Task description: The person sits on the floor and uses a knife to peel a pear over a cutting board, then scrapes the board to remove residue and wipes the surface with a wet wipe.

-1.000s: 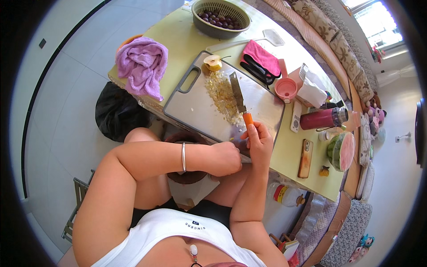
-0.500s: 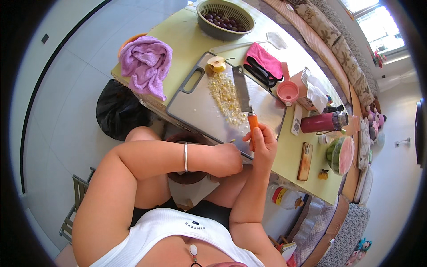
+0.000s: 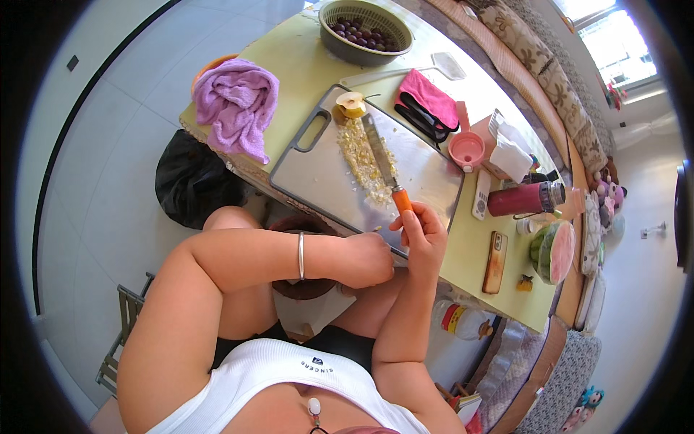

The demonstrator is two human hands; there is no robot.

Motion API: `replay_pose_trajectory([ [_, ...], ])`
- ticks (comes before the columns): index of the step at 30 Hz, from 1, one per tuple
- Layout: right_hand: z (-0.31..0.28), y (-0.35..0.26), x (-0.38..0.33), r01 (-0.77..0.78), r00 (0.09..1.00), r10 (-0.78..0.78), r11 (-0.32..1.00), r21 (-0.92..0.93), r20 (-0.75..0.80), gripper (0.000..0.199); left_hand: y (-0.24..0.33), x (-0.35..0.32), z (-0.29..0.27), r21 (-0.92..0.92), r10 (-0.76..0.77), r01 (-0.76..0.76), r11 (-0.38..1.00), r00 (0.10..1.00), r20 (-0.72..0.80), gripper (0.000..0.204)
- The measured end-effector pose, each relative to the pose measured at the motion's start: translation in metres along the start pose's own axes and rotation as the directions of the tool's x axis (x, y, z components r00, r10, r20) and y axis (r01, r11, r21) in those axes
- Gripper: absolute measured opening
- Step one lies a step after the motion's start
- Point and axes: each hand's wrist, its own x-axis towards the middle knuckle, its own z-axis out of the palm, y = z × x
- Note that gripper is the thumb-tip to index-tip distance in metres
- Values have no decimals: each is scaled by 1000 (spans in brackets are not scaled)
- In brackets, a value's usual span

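My right hand [image 3: 424, 233] is closed round the orange handle of a kitchen knife [image 3: 379, 150]. The blade points away from me, edge-on over the right side of a strip of finely chopped pale bits [image 3: 356, 155]. These lie on a metal-faced cutting board [image 3: 296, 172] with a grey rim. Past the blade's tip is a cut half of a yellow-skinned, pear-like fruit [image 3: 351, 105] with a stem. My left hand [image 3: 367, 260], below a silver bangle, is curled closed by the board's near edge; whatever it may hold is hidden.
A basket of dark round fruit [image 3: 325, 40], a white spatula [image 3: 450, 66] and a pink cloth [image 3: 434, 98] lie beyond the board. Rightward are a tissue box [image 3: 491, 130], a maroon bottle [image 3: 524, 198], a phone [image 3: 495, 262] and a cut watermelon [image 3: 543, 249]. A purple towel [image 3: 235, 108] sits left.
The knife has tilted left, from beside the chopped strip to over its right side, and its blade has turned from broadside to edge-on. My left hand stays put.
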Motion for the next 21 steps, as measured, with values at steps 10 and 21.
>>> replay_pose_trajectory([
  [10,-1,-3,-3,0,998,-3,998,57,66,20,1,0,0,19,-6,6,1000,1000,6,12],
  [21,-1,0,0,-61,993,63,998,-24,101,20,1,0,-1,36,15,-14,999,1000,-15,10],
])
